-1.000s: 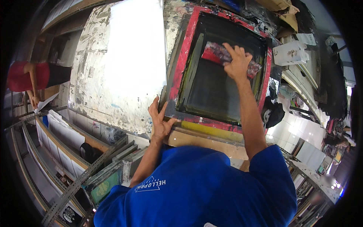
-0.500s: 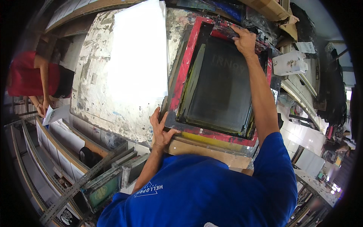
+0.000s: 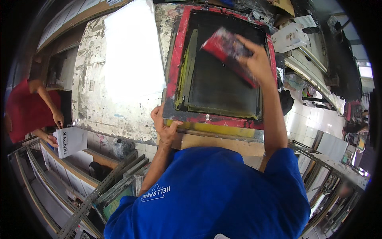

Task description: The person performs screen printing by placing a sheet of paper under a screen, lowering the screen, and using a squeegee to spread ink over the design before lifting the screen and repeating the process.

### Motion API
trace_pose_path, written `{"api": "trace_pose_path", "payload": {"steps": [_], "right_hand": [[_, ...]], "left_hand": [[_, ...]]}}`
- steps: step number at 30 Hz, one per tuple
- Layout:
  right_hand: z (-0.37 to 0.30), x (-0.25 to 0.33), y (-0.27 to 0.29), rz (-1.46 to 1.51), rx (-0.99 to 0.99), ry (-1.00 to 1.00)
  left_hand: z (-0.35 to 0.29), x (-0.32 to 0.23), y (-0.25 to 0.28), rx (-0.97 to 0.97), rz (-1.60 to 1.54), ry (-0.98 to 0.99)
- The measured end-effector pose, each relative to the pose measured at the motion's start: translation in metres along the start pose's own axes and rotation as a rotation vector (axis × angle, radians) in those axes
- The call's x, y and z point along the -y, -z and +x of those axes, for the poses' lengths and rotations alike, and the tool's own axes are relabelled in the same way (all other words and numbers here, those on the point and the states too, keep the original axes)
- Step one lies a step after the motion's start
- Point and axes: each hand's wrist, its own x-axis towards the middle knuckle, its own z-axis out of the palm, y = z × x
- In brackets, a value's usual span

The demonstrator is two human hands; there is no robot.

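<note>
A screen printing frame [image 3: 172,83] with red, ink-stained sides and a dark mesh lies on the table before me. My right hand [image 3: 256,61] is closed on a red squeegee [image 3: 229,53] smeared with dark ink. The squeegee is tilted across the far half of the mesh, blurred by motion; whether its blade touches the mesh I cannot tell. At the near left corner of the frame, my left hand [image 3: 165,125] grips the edge, thumb along the front side and fingers at the left. A yellow strip [image 3: 215,128] shows beneath the frame's front side.
White paper sheets [image 3: 133,55] lie on the stained table [image 3: 88,85] left of the frame. At the far left a person in a red shirt [image 3: 30,105] holds a printed white sheet [image 3: 75,140] over racks [image 3: 65,171]. A white box [image 3: 289,38] stands to the right.
My right hand has lifted the squeegee from the frame's far end and swung it nearer, over the mesh. The view has shifted. The other person's sheet now shows its printed face.
</note>
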Motion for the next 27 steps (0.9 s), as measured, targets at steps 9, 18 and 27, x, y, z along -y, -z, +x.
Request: {"api": "trace_pose_path", "payload": {"steps": [9,18,27], "right_hand": [[-0.104,0.168,0.029,-0.781,-0.048,0.387],[0.006,0.203,0.094,-0.697,-0.03,0.581],[0.038,0.247,0.121,-0.472,-0.036,0.617]], "left_hand": [[0.107,-0.101,-0.015,-0.325,-0.327,-0.095],[0.253,-0.074,-0.096,-0.335,-0.341,-0.25],[0.299,0.064,-0.216,0.279,0.507,-0.048]]}}
